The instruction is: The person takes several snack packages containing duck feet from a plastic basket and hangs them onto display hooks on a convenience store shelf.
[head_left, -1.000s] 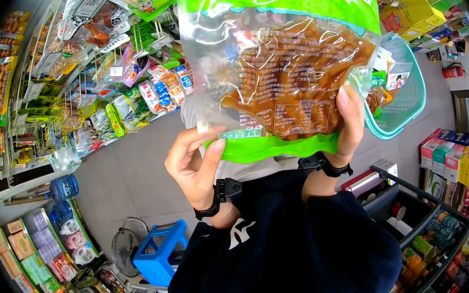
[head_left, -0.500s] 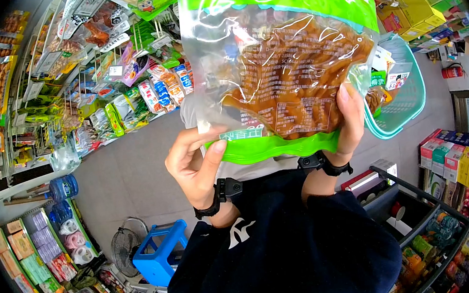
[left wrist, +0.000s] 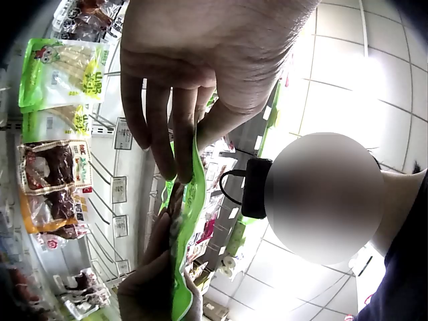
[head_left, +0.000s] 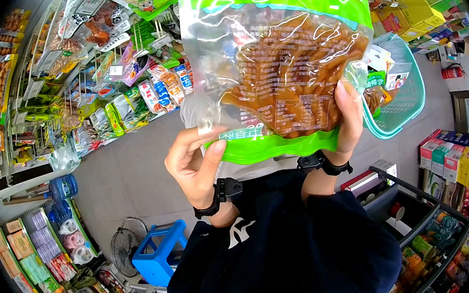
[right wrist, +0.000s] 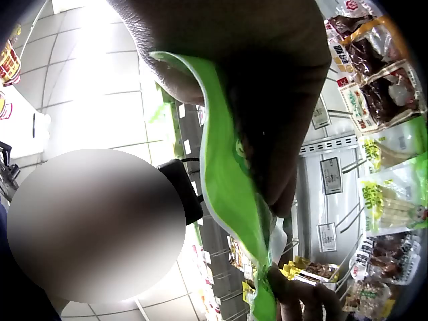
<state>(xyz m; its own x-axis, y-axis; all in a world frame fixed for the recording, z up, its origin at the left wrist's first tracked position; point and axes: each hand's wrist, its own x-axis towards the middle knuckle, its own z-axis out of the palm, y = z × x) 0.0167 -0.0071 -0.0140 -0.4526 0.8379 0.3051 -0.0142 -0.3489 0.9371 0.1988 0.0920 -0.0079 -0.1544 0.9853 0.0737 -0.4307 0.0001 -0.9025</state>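
Observation:
A large food packet (head_left: 290, 79), clear with bright green ends, is held up in front of the body. Brown, glossy food shows through it, with white printing and a barcode near its top right corner. My left hand (head_left: 191, 165) pinches its lower left corner between thumb and fingers. On the lower right edge my right hand (head_left: 349, 115) grips it, thumb on the near face and the other fingers hidden behind. In the left wrist view the green edge (left wrist: 190, 207) appears side-on, running down from the left hand to the right.
To the left are shelves with hanging snack bags (head_left: 121, 112). A turquoise basket (head_left: 398, 114) with packets in it stands right of the packet. Lower down are a blue stool (head_left: 160, 255), a fan (head_left: 127, 250) and a dark shelf unit (head_left: 420, 202).
The packet has tilted slightly, its upper right corner shifting a little left and its shine moving across the plastic. Both hands keep their hold in nearly the same place.

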